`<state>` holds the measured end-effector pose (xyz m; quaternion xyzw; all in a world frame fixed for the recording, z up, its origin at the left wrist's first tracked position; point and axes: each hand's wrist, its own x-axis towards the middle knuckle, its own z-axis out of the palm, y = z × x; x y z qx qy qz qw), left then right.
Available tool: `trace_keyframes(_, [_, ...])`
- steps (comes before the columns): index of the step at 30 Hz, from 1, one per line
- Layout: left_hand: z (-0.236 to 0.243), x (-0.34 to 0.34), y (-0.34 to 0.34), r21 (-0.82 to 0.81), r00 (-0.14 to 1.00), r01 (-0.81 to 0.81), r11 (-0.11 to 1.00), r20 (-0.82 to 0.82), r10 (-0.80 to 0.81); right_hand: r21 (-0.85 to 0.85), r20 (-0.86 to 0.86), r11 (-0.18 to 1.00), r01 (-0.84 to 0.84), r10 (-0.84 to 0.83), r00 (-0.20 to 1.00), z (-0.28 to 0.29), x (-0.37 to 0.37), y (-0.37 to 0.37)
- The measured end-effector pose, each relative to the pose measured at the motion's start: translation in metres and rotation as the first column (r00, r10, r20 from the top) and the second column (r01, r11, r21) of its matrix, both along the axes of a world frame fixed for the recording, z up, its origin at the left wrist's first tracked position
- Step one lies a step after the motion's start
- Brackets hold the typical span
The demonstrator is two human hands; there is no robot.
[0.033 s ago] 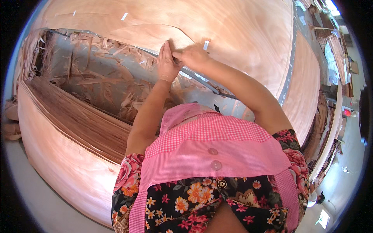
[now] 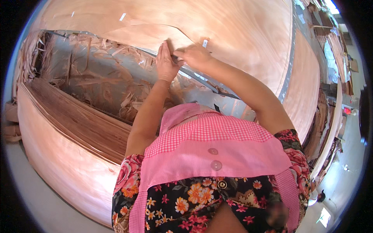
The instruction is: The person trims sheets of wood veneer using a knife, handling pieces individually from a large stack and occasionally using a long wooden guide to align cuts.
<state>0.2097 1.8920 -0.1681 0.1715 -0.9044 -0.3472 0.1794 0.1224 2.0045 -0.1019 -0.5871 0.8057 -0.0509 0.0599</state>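
Observation:
A large sheet of thin, pale wood veneer (image 2: 241,46) spreads over the far side of the work surface. Near its front edge a piece of veneer (image 2: 149,34) meets the sheet along a visible curved seam. My left hand (image 2: 167,65) presses on the veneer's near edge, fingers stretched out and close together. Just to its right, my right hand (image 2: 195,57) has curled fingers, with thumb and forefinger close to the left palm. Something small and dark shows at those fingertips, too hidden to name. A white tape strip (image 2: 204,43) lies beyond the right knuckles.
More small white strips (image 2: 122,16) dot the sheet. A dark metal bar (image 2: 200,79) runs below its front edge. Torn veneer scraps (image 2: 107,83) litter the grey surface at left. A thick veneer stack (image 2: 77,116) stands near left. More veneer (image 2: 305,73) lies at right.
The right hand and forearm have shifted very slightly to the right. The left hand stays on the veneer's edge, and the sheets look the same.

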Motion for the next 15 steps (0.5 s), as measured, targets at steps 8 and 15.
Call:
trace_keyframes(8, [0.013, -0.005, 0.007, 0.016, 0.998, -0.027, 1.0, 0.065, 0.026, 0.021, 0.114, 0.801, 0.598, -0.596, 0.795, -0.027, 0.062, 0.15])
trace_keyframes(15, [0.011, -0.006, 0.012, -0.08, 0.998, -0.01, 0.997, 0.059, 0.015, 0.403, 0.126, 0.522, 0.752, -0.845, 0.519, -0.001, 0.123, 0.23])
